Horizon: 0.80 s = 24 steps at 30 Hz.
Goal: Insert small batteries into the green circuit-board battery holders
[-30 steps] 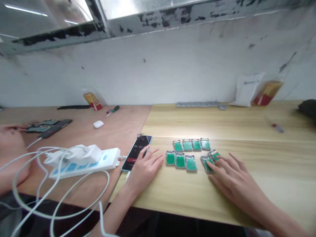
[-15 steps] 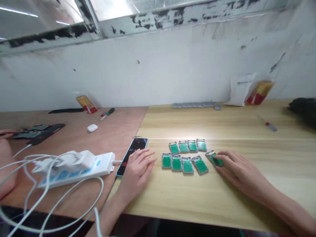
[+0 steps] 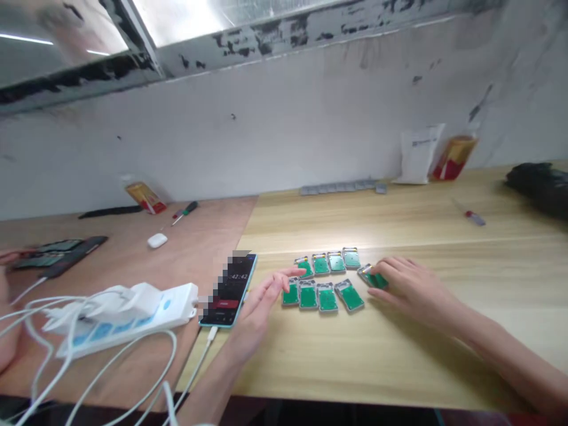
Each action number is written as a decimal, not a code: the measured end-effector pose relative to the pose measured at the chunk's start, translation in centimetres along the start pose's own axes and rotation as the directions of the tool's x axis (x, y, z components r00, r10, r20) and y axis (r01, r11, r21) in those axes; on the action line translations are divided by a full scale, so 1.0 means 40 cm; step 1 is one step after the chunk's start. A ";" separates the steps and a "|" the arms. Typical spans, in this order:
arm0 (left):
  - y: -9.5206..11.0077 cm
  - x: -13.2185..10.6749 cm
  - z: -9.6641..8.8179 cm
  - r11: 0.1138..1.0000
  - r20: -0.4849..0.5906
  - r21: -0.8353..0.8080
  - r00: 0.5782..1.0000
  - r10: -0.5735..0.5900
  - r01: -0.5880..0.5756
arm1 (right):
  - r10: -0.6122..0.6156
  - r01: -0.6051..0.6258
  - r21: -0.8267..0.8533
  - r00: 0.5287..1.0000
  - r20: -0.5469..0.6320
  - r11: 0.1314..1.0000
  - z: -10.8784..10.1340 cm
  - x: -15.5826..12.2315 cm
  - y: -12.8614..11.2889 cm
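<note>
Several small green circuit boards in clear cases lie in two rows on the light wooden table. My right hand rests on the table, its fingertips curled on the board at the right end of the group. My left hand lies open, fingers stretched toward the left end of the rows, fingertips touching the nearest boards. A phone with a timer on its screen lies just left of that hand.
A white power strip with plugs and tangled white cables lies at the left. Another person's hand shows at the left edge. Screwdrivers, a white earbud case, packets and a black bag are further back.
My left hand moved off the phone and reached right to the left end of the boards. My right hand shifted from the lower-right board to the last board at the right end.
</note>
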<state>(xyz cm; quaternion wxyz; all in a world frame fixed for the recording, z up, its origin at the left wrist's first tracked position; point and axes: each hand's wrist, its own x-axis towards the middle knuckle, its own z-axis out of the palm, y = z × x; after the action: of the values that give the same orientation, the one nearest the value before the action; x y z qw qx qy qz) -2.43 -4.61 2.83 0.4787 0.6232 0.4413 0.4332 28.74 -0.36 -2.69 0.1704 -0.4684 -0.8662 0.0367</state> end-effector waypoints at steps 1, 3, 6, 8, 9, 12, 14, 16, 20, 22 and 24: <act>0.002 0.001 0.002 1.000 0.005 0.001 1.000 -0.006 0.005 | 0.018 -0.018 -0.009 1.000 -0.006 1.000 0.004 0.003 -0.004; 0.005 0.002 0.004 1.000 0.015 0.011 1.000 -0.012 0.012 | 0.032 -0.032 -0.011 0.999 -0.014 0.999 0.009 0.004 -0.008; 0.008 0.007 0.011 1.000 0.028 0.030 1.000 0.007 -0.008 | -0.005 0.006 0.039 1.000 -0.005 0.999 0.012 -0.003 -0.003; 0.007 0.017 0.022 0.998 0.055 0.052 0.998 0.023 -0.026 | -0.044 0.043 0.103 0.999 0.004 0.994 0.011 -0.010 0.004; 0.005 0.024 0.030 0.997 0.069 0.065 0.997 0.032 -0.036 | -0.060 0.059 0.136 0.998 0.005 0.989 0.010 -0.013 0.006; -0.013 0.059 0.060 0.992 0.120 0.105 0.991 0.053 -0.065 | -0.080 0.079 0.204 0.997 -0.005 0.976 0.006 -0.020 0.006; -0.029 0.086 0.085 0.984 0.155 0.156 0.986 0.066 -0.091 | -0.082 0.082 0.222 0.997 -0.012 0.971 0.004 -0.022 0.002; -0.043 0.113 0.112 0.961 0.183 0.238 0.978 0.097 -0.140 | -0.079 0.083 0.227 0.997 -0.027 0.970 0.002 -0.021 -0.001; -0.056 0.153 0.161 0.809 0.235 0.495 0.945 0.228 -0.318 | -0.076 0.085 0.252 0.996 -0.046 0.964 0.000 -0.017 0.002; -0.056 0.169 0.181 0.681 0.315 0.611 0.913 0.260 -0.404 | -0.080 0.088 0.283 0.996 -0.038 0.955 0.000 -0.017 0.008; -0.056 0.184 0.197 0.555 0.416 0.669 0.868 0.271 -0.494 | -0.088 0.094 0.308 0.996 -0.034 0.947 0.002 -0.018 0.015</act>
<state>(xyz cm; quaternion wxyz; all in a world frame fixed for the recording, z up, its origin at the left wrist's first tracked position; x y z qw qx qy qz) 6.58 1.14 0.19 0.1208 0.8979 0.3647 0.2149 29.57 -0.61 -3.09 0.2516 -0.3960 -0.8687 0.1592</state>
